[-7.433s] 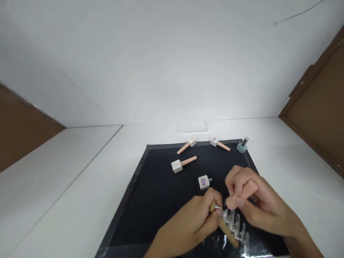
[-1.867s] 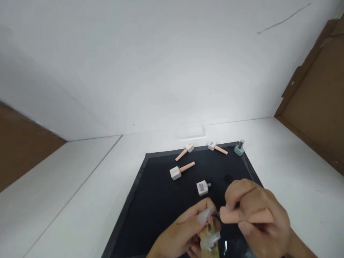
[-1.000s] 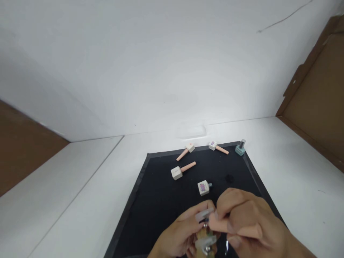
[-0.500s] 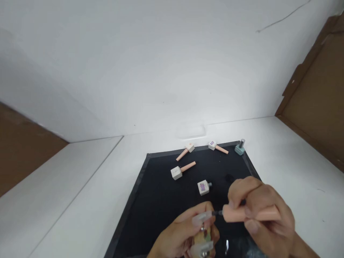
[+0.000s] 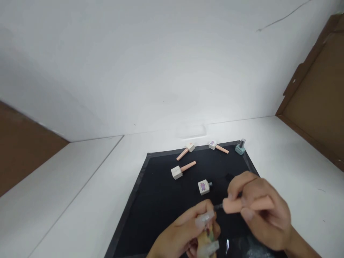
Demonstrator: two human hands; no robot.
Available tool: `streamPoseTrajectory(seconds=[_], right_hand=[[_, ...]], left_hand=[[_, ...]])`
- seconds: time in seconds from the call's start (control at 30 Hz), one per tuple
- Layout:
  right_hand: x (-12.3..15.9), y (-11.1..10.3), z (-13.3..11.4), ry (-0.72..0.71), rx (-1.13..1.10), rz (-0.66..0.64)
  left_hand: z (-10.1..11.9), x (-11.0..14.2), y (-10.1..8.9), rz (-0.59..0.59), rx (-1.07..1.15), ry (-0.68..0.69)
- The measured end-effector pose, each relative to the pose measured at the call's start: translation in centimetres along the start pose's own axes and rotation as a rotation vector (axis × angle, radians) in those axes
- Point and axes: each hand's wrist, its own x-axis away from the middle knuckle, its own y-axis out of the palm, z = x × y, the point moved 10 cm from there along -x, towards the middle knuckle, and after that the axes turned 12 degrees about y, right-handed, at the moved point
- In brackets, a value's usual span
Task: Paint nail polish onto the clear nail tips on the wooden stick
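My right hand [image 5: 262,211] pinches the long peach cap [image 5: 236,205] of a nail polish brush. Its dark brush tip [image 5: 218,207] points left and meets or nearly meets the end of a translucent nail tip [image 5: 205,218] by my left thumb. My left hand [image 5: 180,229] is closed around a small yellowish piece [image 5: 202,239] with green and dark red marks. A second translucent nail tip [image 5: 211,248] sits lower down on it. How the nail tips are fixed is hard to make out. Beyond my hands, an uncapped white nail polish bottle [image 5: 203,187] lies on the black mat [image 5: 153,200].
Capped white bottles with peach caps lie farther back: one on the left [image 5: 176,172], one behind it [image 5: 190,147], one at the back right [image 5: 213,144]. A teal bottle [image 5: 240,149] stands at the mat's far right corner. Brown cardboard [image 5: 317,86] borders the right side.
My right hand has moved slightly up and left with the brush. My left hand has turned a little, shifting the nail tips slightly right.
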Motion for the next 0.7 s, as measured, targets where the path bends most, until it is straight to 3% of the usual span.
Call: streamPoseTrajectory(seconds=[0.07,0.17,0.3,0.47,0.7], right_hand=[[0.0,-0.8,0.4,0.051,-0.059,0.063],[-0.2,-0.1,0.8,0.105,-0.181,-0.014],[-0.4,1.1,0.7,0.091,-0.189,-0.142],[-0.6,-0.2,0.8,0.067,-0.066,-0.032],[-0.7,1.3,0.7,0.109,-0.161,-0.179]], left_hand=[[-0.3,0.4,-0.9,0.055,-0.203,-0.072],[0.2,0.4,-0.7,0.043,-0.422,-0.075],[1.1,-0.2,0.3,0.004,-0.490,0.009],[1.0,0.0,0.2,-0.034,-0.554,0.023],[1.2,0.6,-1.1,0.053,-0.693,0.034]])
